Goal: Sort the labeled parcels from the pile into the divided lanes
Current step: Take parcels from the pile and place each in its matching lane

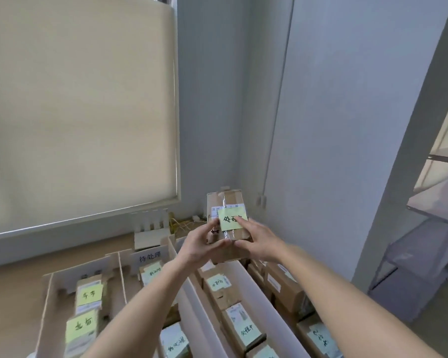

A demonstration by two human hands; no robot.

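Two hands, left hand (pixel 201 241) and right hand (pixel 259 241), raised above the divided lanes (pixel 192 288), fingers curled round the lower end of one taped cardboard parcel (pixel 226 215) (yellow label (pixel 232 217) facing the camera). Parcel gripped from both sides, clear of the lanes, long axis pointing up and away, equally near both hands. Below on the worktop (pixel 16 285): four cardboard-walled lanes visible, at least eight labeled parcels already lying in them, some cut off by the frame edge. Likely next: lowering into the lane matching the label, probably the one directly beneath.
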